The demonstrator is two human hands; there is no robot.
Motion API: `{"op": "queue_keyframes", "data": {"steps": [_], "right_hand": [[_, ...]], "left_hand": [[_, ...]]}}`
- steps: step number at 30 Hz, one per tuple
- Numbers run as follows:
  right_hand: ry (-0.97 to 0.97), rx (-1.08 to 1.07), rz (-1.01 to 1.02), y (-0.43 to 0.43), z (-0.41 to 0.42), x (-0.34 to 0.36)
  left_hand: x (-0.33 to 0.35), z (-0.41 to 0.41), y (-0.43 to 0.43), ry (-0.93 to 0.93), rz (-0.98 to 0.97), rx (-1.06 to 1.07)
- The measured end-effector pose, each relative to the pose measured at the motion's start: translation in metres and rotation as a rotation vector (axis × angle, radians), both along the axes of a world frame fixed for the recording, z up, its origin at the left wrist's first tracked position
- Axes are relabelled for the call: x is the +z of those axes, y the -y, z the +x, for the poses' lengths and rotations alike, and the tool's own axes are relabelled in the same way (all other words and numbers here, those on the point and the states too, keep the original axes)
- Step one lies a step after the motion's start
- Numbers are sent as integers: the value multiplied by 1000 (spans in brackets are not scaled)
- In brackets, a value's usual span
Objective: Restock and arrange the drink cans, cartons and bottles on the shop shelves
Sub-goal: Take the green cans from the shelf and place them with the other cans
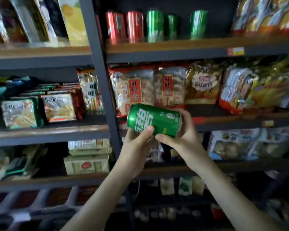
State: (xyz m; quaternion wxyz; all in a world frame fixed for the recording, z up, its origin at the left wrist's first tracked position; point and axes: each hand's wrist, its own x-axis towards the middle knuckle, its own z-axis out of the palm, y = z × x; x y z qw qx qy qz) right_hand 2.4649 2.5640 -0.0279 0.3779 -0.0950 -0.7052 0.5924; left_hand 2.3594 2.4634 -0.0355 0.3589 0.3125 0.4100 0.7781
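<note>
- Centre frame: left hand (137, 142) and right hand (186, 135) both grip a green can (157, 119) lying sideways; the left thumb covers part of its white characters.
- Upper middle: red cans (135, 25) and green cans (155, 25) on a shelf (173, 45), labels blurred.

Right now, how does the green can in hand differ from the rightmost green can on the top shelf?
Pose: the held can lies on its side, tilted; the shelf can stands upright.
Support: left hand and right hand grip the held can; the shelf can rests on the top shelf board.
Look: white lettering shows on the held can; the shelf can is too blurred to read.
Shared: both green cans.
</note>
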Motion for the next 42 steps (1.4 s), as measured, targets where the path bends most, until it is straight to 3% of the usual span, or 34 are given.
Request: {"op": "queue_keyframes", "data": {"steps": [2,6,9,14,19,22,29,33,36,39,42], "right_hand": [[138,28,21,5,3,-20],[346,33,243,8,9,-43],[362,116,308,11,12,-48],[399,272,266,11,10,-57],[297,131,169,20,0,-66],[216,212,-32,19,1,-71],[32,401,-805,23,3,-79],[55,437,-967,21,2,-76],[213,412,-825,9,0,-75],[415,169,-232,-10,7,-72],[474,229,283,-13,12,-58]], "left_hand": [[-16,1,8,-45,-21,70],[-35,2,25,-375,-204,232],[-44,2,36,-658,-329,294],[-56,-3,49,-926,-428,384],[-62,-2,57,-1046,-520,387],[-64,1,61,-1047,-468,398],[-74,4,69,-959,-415,375],[-77,9,65,-895,-375,429],[-69,5,62,-970,-406,491],[-59,-2,58,-1055,-427,494],[-52,-7,50,-1129,-423,509]]}}
